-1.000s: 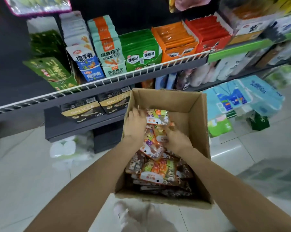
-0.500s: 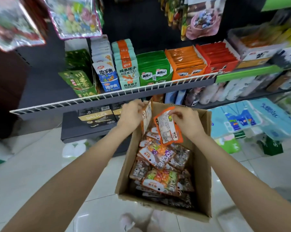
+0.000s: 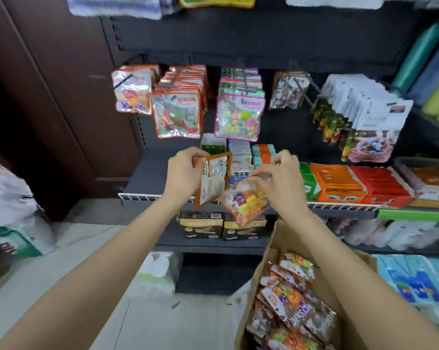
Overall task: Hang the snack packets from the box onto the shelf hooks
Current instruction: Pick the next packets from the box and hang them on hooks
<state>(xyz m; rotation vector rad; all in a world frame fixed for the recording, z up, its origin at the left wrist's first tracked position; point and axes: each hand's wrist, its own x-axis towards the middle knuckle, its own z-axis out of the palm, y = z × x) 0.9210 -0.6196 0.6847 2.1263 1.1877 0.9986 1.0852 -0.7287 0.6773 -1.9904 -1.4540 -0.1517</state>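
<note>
Head view: both arms raised before the shelf point(image 3: 238, 198). Left hand point(image 3: 185, 173) pinches an orange packet point(image 3: 213, 181), upright, printed back toward the camera. Right hand point(image 3: 280, 176) grips a tilted clear packet point(image 3: 246, 204). Cardboard box point(image 3: 276, 248) of packets stands on the tiled floor point(image 3: 163, 319), lower right; filled hooks point(image 3: 241, 79) hang above.
</note>
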